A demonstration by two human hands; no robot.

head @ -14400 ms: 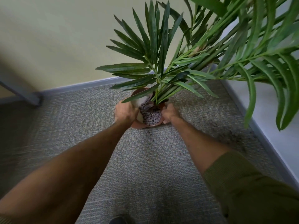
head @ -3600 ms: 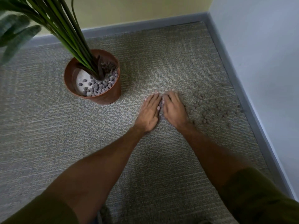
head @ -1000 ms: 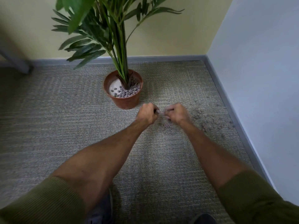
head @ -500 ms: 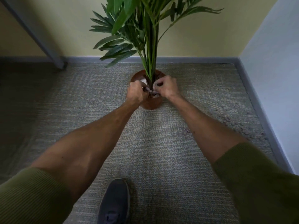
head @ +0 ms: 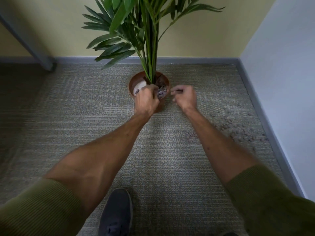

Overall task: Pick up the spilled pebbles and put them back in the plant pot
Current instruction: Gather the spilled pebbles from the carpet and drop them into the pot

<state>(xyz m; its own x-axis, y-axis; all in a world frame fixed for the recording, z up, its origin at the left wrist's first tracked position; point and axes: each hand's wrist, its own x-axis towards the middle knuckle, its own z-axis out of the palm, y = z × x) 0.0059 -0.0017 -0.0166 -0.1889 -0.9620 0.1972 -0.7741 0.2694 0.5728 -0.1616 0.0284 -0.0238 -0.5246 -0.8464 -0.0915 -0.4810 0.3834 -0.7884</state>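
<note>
A terracotta plant pot [head: 160,106] with a tall green palm stands on the carpet near the back wall. Grey pebbles [head: 162,93] and a white patch show inside it. My left hand [head: 146,100] hovers over the pot's front, fingers curled down into it; their tips are hidden, so I cannot tell whether they hold pebbles. My right hand [head: 185,97] is just right of the pot, off its rim, fingers loosely curled with nothing seen in them. Spilled pebbles [head: 238,132] lie scattered on the carpet at the right, with a small cluster [head: 190,134] by my right forearm.
Walls meet in a corner at the back right, with a grey skirting board [head: 265,126] beside the spill. A slanted grey furniture leg [head: 42,60] stands at the back left. My dark shoe [head: 116,213] rests on the carpet in front.
Half a second ago both hands were together over the pot. My right hand has since drawn away to the right of the rim, while my left hand stays over the pot.
</note>
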